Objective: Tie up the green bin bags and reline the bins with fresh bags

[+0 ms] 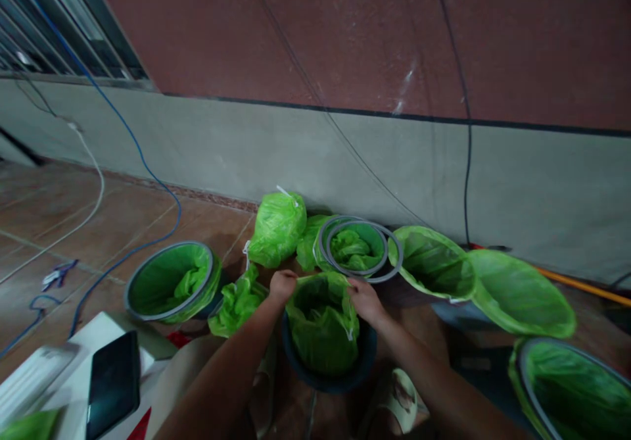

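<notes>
A dark round bin stands on the floor right in front of me, with a green plastic bag hanging inside it. My left hand pinches the bag's far left edge at the rim. On the far right edge, my right hand grips the same bag. Both hands are closed on the plastic and hold its mouth apart.
Several other green-lined bins surround it: one at left, one behind, more at right. A tied green bag leans by the grey wall. A dark phone lies on a white box at lower left. Cables cross the tiled floor.
</notes>
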Action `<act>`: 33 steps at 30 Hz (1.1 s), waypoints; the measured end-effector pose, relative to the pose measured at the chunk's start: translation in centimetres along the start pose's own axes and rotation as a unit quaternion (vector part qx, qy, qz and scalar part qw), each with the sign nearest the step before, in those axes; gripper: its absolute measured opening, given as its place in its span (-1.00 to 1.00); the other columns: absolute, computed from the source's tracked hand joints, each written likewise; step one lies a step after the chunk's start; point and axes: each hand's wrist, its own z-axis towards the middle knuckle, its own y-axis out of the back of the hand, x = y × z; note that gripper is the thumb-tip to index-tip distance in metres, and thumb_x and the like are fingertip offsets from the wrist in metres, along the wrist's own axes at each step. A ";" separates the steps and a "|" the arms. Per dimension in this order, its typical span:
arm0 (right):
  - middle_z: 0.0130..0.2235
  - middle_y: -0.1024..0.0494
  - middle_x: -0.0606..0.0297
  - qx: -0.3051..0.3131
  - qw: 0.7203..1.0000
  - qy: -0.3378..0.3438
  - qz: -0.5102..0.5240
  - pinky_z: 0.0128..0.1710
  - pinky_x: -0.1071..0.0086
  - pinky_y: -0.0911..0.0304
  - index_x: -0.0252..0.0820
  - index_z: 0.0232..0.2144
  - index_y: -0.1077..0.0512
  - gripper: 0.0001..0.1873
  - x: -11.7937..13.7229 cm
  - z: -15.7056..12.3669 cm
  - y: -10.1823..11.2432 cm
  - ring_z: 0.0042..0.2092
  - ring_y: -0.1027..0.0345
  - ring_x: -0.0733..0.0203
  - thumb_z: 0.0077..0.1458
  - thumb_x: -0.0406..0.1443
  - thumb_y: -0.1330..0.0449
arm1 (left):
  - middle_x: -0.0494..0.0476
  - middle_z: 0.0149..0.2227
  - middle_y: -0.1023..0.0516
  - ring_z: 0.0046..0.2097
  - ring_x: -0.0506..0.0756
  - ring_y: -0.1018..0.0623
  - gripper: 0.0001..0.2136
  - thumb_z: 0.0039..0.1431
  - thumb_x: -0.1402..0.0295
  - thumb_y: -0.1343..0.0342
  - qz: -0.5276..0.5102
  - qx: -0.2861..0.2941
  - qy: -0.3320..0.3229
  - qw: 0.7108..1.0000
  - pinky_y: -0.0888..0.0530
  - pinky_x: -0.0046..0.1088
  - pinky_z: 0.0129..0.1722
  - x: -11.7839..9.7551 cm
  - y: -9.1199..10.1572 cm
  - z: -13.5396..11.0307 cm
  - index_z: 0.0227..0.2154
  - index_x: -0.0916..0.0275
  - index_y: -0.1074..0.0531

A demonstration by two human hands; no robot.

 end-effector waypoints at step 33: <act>-0.04 -0.58 0.07 -0.037 0.951 -0.118 -0.284 0.01 0.28 -0.27 -0.26 0.04 -0.45 -0.58 0.6 -4.8 10.6 0.00 -0.45 0.04 0.16 -0.25 -0.09 | 0.26 -0.15 -0.63 -0.07 0.19 -0.59 -0.66 0.26 0.30 0.10 0.330 -0.003 -0.116 0.937 -0.45 -0.40 -0.11 -3.8 8.4 -7.2 -0.20 0.21 -0.60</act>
